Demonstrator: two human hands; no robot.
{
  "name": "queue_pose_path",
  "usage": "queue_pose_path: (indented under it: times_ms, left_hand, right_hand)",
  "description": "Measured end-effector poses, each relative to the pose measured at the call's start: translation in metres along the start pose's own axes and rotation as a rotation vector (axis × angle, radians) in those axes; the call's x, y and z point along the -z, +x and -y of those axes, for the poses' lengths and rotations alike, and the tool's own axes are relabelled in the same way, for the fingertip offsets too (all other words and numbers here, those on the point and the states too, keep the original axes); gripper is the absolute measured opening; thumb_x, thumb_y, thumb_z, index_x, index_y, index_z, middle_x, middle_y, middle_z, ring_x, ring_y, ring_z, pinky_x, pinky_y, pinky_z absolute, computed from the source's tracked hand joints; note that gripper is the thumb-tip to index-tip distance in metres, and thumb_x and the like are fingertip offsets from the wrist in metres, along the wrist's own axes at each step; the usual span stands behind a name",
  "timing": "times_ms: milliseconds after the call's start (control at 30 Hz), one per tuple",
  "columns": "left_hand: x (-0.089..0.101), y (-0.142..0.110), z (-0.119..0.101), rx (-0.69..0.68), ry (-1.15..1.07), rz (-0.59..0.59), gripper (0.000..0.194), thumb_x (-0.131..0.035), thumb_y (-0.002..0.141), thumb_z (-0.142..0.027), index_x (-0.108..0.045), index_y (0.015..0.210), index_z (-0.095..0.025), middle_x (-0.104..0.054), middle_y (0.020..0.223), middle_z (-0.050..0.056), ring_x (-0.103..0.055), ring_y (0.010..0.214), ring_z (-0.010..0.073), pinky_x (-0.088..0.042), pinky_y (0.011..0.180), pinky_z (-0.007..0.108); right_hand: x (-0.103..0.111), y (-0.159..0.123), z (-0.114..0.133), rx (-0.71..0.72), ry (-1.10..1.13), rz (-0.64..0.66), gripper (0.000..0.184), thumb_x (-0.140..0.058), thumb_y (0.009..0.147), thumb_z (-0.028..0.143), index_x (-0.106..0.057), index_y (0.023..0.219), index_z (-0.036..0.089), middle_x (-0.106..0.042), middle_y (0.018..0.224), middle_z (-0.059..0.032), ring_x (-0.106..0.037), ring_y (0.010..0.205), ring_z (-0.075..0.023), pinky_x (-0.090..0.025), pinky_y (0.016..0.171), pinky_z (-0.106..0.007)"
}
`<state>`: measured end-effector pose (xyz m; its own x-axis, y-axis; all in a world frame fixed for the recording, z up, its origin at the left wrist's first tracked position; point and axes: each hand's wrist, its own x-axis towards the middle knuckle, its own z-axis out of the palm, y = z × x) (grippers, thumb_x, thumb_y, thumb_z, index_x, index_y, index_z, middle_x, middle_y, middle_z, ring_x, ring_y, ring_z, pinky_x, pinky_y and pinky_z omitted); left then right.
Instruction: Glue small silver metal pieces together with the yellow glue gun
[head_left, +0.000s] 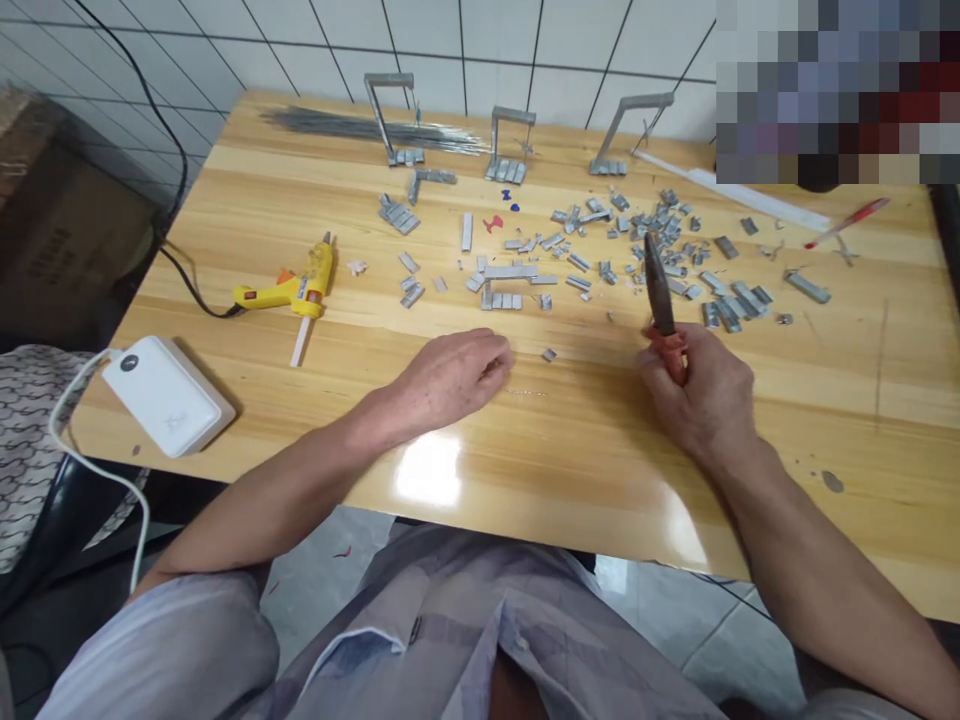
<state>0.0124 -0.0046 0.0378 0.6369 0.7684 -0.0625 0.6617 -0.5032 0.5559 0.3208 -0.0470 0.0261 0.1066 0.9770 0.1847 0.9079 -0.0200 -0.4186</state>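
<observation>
My right hand is wrapped around the red handles of a pair of pliers, whose dark jaws point away from me over the metal pieces. My left hand rests low over the wood with its fingers curled in; whatever they may hold is hidden. A small metal piece lies just right of that hand. Beyond it is a flat assembly of metal strips. Many loose bits form a pile of staple-like metal pieces behind the pliers.
Three upright metal frames stand at the back near a bundle of thin wires. On the left are a yellow glue gun and a white power bank. A red pen and a white strip lie back right.
</observation>
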Motion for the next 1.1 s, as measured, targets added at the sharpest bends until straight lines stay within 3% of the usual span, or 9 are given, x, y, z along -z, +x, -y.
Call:
queue_pose_path:
  times_ms: [133, 267, 500, 767, 900, 1000, 1100]
  left_hand:
    - [-0.002, 0.000, -0.003, -0.025, 0.005, 0.024, 0.013, -0.057, 0.095, -0.014, -0.067, 0.088, -0.019, -0.069, 0.087, 0.001, -0.060, 0.077, 0.0158, -0.040, 0.071, 0.030]
    - [-0.013, -0.003, -0.010, -0.065, 0.103, 0.049, 0.009, -0.060, 0.100, -0.022, -0.069, 0.099, -0.019, -0.072, 0.095, 0.004, -0.065, 0.083, 0.0178, -0.043, 0.070, 0.029]
    - [-0.032, 0.002, -0.017, -0.101, 0.288, 0.021, 0.023, -0.053, 0.110, -0.031, -0.070, 0.103, -0.018, -0.072, 0.099, 0.007, -0.070, 0.092, 0.0217, -0.053, 0.078, 0.032]
    - [-0.030, 0.006, -0.026, -0.014, 0.267, 0.114, 0.027, -0.044, 0.112, -0.027, -0.068, 0.108, -0.016, -0.073, 0.111, 0.010, -0.071, 0.097, 0.0244, -0.053, 0.080, 0.035]
    - [-0.028, 0.007, -0.015, 0.024, -0.028, -0.005, 0.014, -0.055, 0.106, -0.027, -0.064, 0.100, -0.018, -0.073, 0.099, 0.007, -0.068, 0.088, 0.0206, -0.048, 0.075, 0.030]
    - [-0.028, 0.010, -0.006, 0.075, -0.494, -0.120, 0.012, -0.060, 0.102, -0.027, -0.061, 0.093, -0.019, -0.069, 0.080, 0.001, -0.062, 0.071, 0.0138, -0.044, 0.065, 0.025]
    - [-0.029, 0.014, -0.001, 0.111, -0.942, -0.148, 0.015, -0.066, 0.097, -0.030, -0.058, 0.092, -0.018, -0.064, 0.070, -0.003, -0.052, 0.053, 0.0088, -0.037, 0.052, 0.022]
  right_hand:
    - [0.000, 0.000, -0.002, -0.050, 0.021, -0.009, 0.036, -0.054, 0.092, 0.047, -0.071, 0.114, 0.024, -0.076, 0.088, -0.0090, -0.070, 0.079, -0.0303, -0.052, 0.075, -0.043]
    - [-0.004, 0.001, -0.005, -0.078, 0.001, 0.004, 0.039, -0.054, 0.092, 0.050, -0.071, 0.114, 0.022, -0.075, 0.088, -0.0103, -0.071, 0.081, -0.0316, -0.053, 0.076, -0.045]
    - [-0.011, -0.002, -0.011, 0.074, 0.039, -0.040, 0.033, -0.057, 0.095, 0.048, -0.069, 0.112, 0.023, -0.079, 0.100, -0.0110, -0.073, 0.085, -0.0304, -0.053, 0.073, -0.041]
    - [-0.015, 0.000, -0.013, 0.161, -0.020, -0.102, 0.029, -0.058, 0.094, 0.046, -0.069, 0.106, 0.023, -0.076, 0.093, -0.0094, -0.071, 0.083, -0.0295, -0.050, 0.070, -0.039]
    - [-0.008, 0.005, -0.018, 0.241, -0.021, -0.141, 0.026, -0.057, 0.093, 0.043, -0.070, 0.102, 0.022, -0.075, 0.088, -0.0079, -0.069, 0.077, -0.0267, -0.049, 0.070, -0.038]
    - [0.002, 0.010, -0.021, 0.371, -0.008, -0.129, 0.027, -0.058, 0.091, 0.043, -0.071, 0.100, 0.021, -0.075, 0.086, -0.0085, -0.069, 0.075, -0.0257, -0.049, 0.070, -0.037]
    - [0.014, 0.016, -0.022, 0.490, -0.043, -0.034, 0.024, -0.060, 0.087, 0.041, -0.073, 0.096, 0.023, -0.076, 0.083, -0.0077, -0.070, 0.076, -0.0262, -0.048, 0.072, -0.038]
